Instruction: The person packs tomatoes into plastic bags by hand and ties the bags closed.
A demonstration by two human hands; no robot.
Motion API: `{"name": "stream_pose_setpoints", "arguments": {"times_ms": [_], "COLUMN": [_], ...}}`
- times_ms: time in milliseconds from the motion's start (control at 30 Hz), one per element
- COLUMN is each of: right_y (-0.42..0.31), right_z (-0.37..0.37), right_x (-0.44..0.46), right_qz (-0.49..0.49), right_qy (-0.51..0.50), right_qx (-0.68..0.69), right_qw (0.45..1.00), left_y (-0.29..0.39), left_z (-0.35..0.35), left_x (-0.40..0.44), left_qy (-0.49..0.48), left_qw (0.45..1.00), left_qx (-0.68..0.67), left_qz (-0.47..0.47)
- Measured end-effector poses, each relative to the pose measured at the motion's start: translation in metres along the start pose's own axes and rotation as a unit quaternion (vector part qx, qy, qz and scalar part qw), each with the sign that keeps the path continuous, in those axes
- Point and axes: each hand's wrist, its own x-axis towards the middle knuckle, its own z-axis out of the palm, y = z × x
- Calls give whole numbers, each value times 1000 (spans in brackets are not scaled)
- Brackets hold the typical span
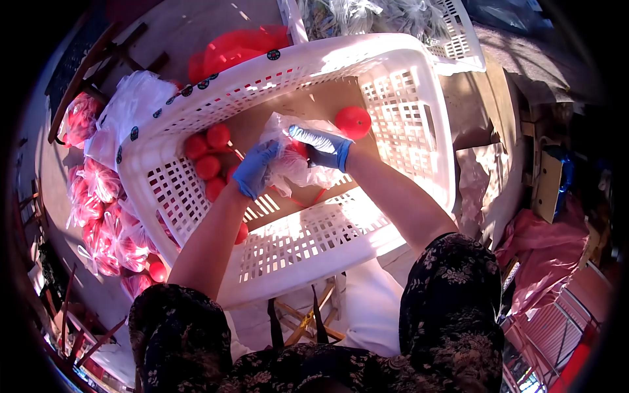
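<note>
Both hands wear blue gloves and are over the inside of a large white plastic basket (pixel 334 245). My left hand (pixel 256 169) grips the left side of a clear plastic bag (pixel 288 171). My right hand (pixel 322 147) is closed on the bag's right side, around a red tomato (pixel 299 148) that shows through the opening. Behind my right hand, one tomato (pixel 353 122) lies by itself on the basket's brown bottom. Several more tomatoes (pixel 208 167) sit at the basket's left end, partly hidden by my left hand and forearm.
Filled plastic bags of red tomatoes (pixel 98 245) lie left of the basket. A bundle of clear bags (pixel 139 98) rests by its upper left rim. Behind stands another white basket (pixel 458 62) holding clear bags. Pink cloth (pixel 544 252) hangs at the right.
</note>
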Motion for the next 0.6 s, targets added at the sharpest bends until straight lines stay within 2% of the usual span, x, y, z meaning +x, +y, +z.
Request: {"name": "stream_pose_setpoints", "arguments": {"times_ms": [67,100,133,200,267,300,333,367,400,467,500,600], "right_y": [11,6,18,30,17,12,12,14,17,26,27,37], "right_z": [10,20,12,-5,3,6,1,-8,-16,-25,-27,-31], "right_x": [14,-2,6,14,-2,-8,-9,-7,-5,-1,-1,14], "right_qz": [21,23,3,-15,-31,-39,4,49,93,115,130,147], "right_qy": [64,134,138,78,-20,-69,-90,-111,-132,-96,-91,-137], "right_qx": [-67,-119,-91,-36,39,77,90,103,116,139,157,147], "right_qw": [995,984,986,996,999,994,992,987,980,979,975,969], "left_y": [-13,-13,-10,-5,9,19,30,49,49,63,66,46], "left_z": [-1,-2,-3,-8,-9,-8,1,77,73,49,19,18], "left_x": [0,1,4,10,3,-1,-7,-28,-27,-23,-19,-15], "left_qy": [82,192,181,160,49,-8,-64,193,179,151,-41,36], "left_qw": [990,973,973,971,998,995,981,978,981,986,994,979], "left_qx": [107,121,120,115,-26,-97,-168,-42,-38,-24,-52,168], "left_qz": [49,46,76,137,31,-23,-78,-62,-67,-73,-91,114]}}
